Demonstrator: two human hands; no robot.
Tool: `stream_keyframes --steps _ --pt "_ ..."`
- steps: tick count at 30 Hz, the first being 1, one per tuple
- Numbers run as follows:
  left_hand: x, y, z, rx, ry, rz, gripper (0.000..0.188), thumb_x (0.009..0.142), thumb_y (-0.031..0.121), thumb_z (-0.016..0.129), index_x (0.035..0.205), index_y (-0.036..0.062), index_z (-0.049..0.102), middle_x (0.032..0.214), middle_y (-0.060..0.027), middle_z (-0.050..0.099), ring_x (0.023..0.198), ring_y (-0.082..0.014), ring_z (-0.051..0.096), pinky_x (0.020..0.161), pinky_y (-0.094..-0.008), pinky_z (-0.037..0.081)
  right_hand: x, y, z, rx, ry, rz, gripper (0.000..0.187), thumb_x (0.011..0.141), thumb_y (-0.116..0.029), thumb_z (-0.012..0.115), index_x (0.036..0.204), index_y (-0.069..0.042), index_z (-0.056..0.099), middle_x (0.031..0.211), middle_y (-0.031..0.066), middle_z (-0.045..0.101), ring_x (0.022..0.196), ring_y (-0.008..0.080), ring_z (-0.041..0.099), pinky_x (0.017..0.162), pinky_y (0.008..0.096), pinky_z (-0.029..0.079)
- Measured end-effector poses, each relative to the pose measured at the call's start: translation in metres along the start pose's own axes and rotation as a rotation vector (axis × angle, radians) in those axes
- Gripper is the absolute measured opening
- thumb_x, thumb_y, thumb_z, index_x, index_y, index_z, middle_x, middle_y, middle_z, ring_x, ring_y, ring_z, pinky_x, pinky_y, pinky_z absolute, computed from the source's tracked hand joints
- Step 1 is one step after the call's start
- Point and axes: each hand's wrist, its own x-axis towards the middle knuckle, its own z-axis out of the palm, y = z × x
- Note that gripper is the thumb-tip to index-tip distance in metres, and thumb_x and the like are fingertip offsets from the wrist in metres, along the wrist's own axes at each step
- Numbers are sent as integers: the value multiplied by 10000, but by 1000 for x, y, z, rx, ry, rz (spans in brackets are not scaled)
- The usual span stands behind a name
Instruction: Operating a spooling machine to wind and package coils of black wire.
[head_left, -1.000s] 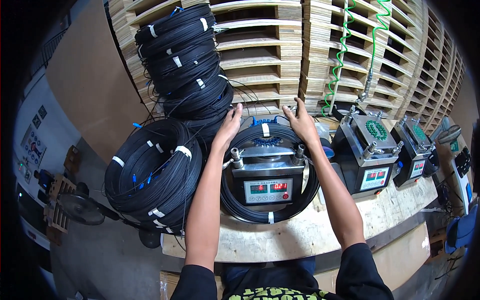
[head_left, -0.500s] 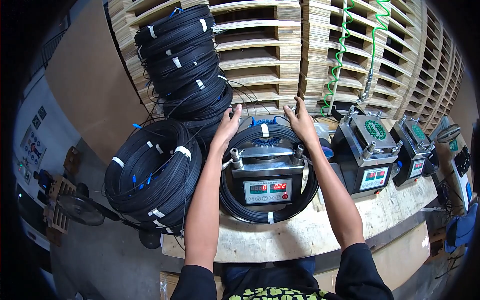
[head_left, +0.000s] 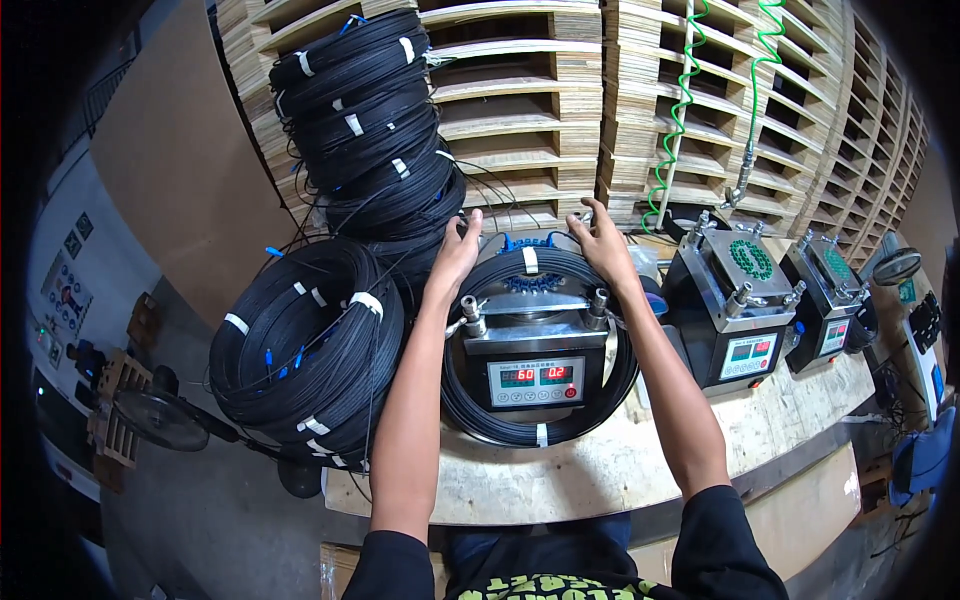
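Observation:
A black machine (head_left: 536, 353) with a metal top and a lit red display stands in front of me. A coil of black cable (head_left: 541, 434) with white ties hangs around it. Blue connectors (head_left: 527, 243) sit in a round plate on its top. At the far left corner, my left hand (head_left: 457, 256) closes thumb and fingers on a metal knob, mostly hidden. My right hand (head_left: 601, 247) likewise pinches the far right knob, of which a small metal part shows. The left near knob (head_left: 472, 314) and right near knob (head_left: 597, 309) are untouched.
Stacked cable coils (head_left: 365, 140) rise at the back left, with more coils (head_left: 300, 350) nearer me. Two similar machines (head_left: 735, 300) stand on the right of the wooden table (head_left: 590, 490). A green air hose (head_left: 757, 110) hangs before wooden pallets (head_left: 500, 120). A fan (head_left: 160, 415) is at left.
The digits on the near machine's display have changed. The hanging hose's metal end has swung slightly to the right. Both hands stay at the far knobs, with hardly any shift.

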Motion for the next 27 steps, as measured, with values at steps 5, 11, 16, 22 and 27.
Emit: stream_keyframes --steps 5,11,16,22,27 --pt "-5 4 -2 23 30 -34 998 937 712 452 1555 -33 207 1545 -332 309 1479 -396 271 1192 -426 245 -5 -11 -1 4 -22 42 630 954 -416 634 1433 -45 462 848 274 652 910 370 689 850 442 505" --pt "11 -11 -5 -51 -71 -45 995 938 731 427 1544 -38 244 1549 -315 319 1471 -392 290 1188 -422 247 -7 -20 -1 -129 10 88 659 957 -497 596 1425 -49 475 1231 345 609 1202 467 575 1015 482 451" --pt "16 -14 -8 -74 -118 -31 993 940 731 418 1546 -35 239 1544 -319 323 1477 -390 276 1187 -425 247 -4 -16 -1 -71 -25 41 646 958 -497 599 1399 -34 506 1134 330 652 1131 440 629 967 459 479" --pt "1 -3 -4 -97 32 -80 1047 924 737 445 1573 -18 120 1570 -332 252 1490 -393 238 1190 -430 241 1 -10 -2 -3 -47 48 591 951 -443 633 1351 -15 555 847 266 650 843 375 667 835 441 501" --pt "-6 6 -1 -144 -24 -85 1056 917 743 455 1578 -6 114 1576 -320 247 1487 -399 240 1189 -437 240 -1 -9 -3 -26 -21 50 601 945 -457 636 1346 -16 558 863 270 648 861 377 655 838 445 498"
